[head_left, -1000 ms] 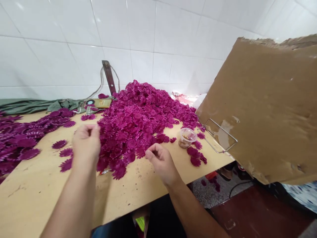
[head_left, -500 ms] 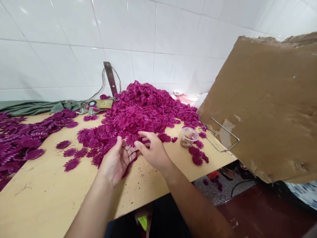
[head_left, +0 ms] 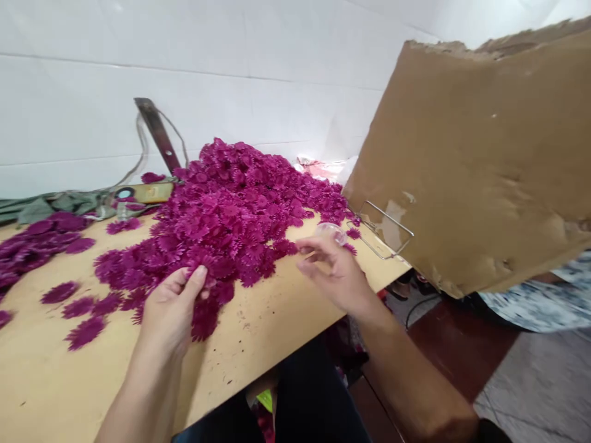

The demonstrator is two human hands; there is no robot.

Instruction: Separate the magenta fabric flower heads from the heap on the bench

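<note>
My left hand (head_left: 168, 307) is closed, thumb against fingers, at the front of a big heap of magenta artificial flower heads (head_left: 240, 203). A flower head (head_left: 205, 261) is pinched in it, partly blending with the pile behind. To the right, my right hand (head_left: 337, 274) hovers over the table's edge, thumb and fingers curved and apart, with nothing visible between them. Just behind that hand a small clear plastic cup (head_left: 331, 232) shows its rim; the hand hides the rest.
A large cardboard sheet (head_left: 471, 147) leans at the right, with a bent wire frame (head_left: 388, 231) by it. More flower heads (head_left: 41, 246) lie at the left of the wooden table (head_left: 258, 326). A metal bar (head_left: 157, 132) and a yellow device (head_left: 154, 192) are near the wall.
My hands have come apart: the right one moved right to the cup, while the left closed on a flower head. The view has turned to the right.
</note>
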